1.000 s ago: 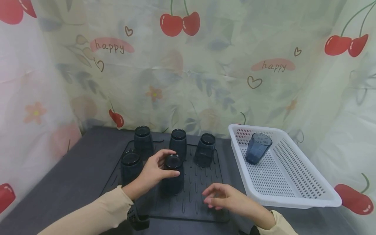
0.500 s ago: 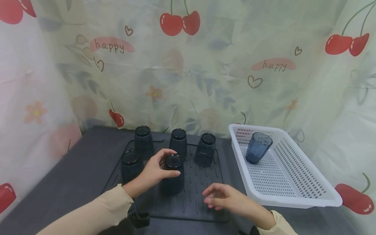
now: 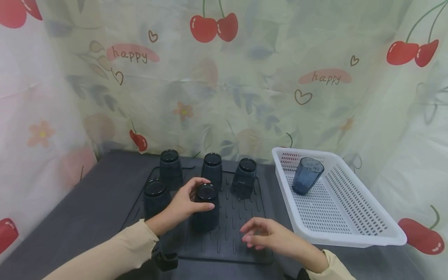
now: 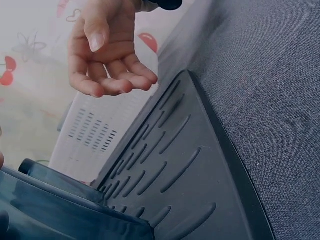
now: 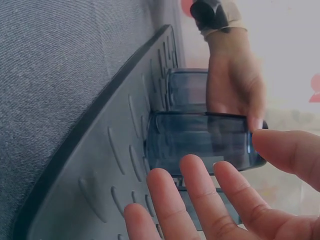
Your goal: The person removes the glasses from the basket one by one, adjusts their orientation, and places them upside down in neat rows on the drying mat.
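My left hand curls its thumb and fingers round the upper part of a dark blue glass, which stands upside down on a black ridged drying mat. In the right wrist view that glass shows clear blue and its rim meets the mat. Beside it on the left is another upturned glass, partly hidden by my left hand. My right hand hovers over the mat's right front part with relaxed fingers and holds nothing; the left wrist view shows its palm bare.
Three more upturned glasses line the mat's back: left, middle and right. A white perforated basket stands at the right, with one blue glass upright but leaning inside. A patterned curtain closes off the back and sides.
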`<state>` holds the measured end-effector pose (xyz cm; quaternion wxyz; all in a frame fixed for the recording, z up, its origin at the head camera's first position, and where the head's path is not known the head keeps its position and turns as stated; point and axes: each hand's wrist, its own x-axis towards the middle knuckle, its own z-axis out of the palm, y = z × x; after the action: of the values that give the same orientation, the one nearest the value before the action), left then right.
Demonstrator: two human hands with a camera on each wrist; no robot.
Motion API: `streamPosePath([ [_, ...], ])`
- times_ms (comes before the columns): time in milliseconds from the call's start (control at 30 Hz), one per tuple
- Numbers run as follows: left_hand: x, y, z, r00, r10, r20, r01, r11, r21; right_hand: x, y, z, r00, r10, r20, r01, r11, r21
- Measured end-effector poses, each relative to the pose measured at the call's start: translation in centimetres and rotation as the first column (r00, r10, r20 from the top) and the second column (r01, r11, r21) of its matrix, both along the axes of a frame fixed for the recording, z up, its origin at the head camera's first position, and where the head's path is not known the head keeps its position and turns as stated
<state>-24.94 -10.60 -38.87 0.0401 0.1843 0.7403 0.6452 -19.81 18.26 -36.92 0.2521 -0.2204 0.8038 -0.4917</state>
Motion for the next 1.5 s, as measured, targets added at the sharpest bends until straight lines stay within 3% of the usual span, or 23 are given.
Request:
streamPosePath([
  [200,0.0,0.0,-0.1,1.0,-0.006,0.003,0.006,1.0,0.003,0.2,0.2,0.5,0.999,0.02,-0.039,-0.021,0.999,-0.024],
  [500,0.1,0.0,0.0,1.0,-0.009,0.007,0.009,1.0,0.008,0.3,0.5,1.8,0.999,0.004,-0.035,-0.006,0.999,-0.05],
  [767,0.1,0.1,0.0,1.0,-0.007,0.002,0.007,1.0,0.005,0.3,0.8,2.9,0.996,0.011,-0.094,-0.018,0.997,-0.071],
  [1000,0.0,0.1,-0.1,1.0,-0.006,0.003,0.006,1.0,0.004,-0.3,1.4,4.3,0.989,-0.021,-0.149,-0.01,0.979,-0.205],
  [1133,0.1,0.1,0.0,1.0,-0.008,0.003,0.008,1.0,0.001,-0.3,1.9,5.5,0.973,-0.088,-0.213,0.028,0.962,-0.27],
  [1267,0.1,0.1,0.0,1.0,-0.009,0.002,0.009,1.0,-0.001,-0.3,2.6,6.9,0.942,-0.173,-0.288,0.077,0.946,-0.316],
  [1500,0.1,0.1,-0.1,1.0,-0.001,-0.003,0.001,1.0,0.006,-0.5,4.5,8.6,0.89,-0.286,-0.356,0.104,0.886,-0.453],
])
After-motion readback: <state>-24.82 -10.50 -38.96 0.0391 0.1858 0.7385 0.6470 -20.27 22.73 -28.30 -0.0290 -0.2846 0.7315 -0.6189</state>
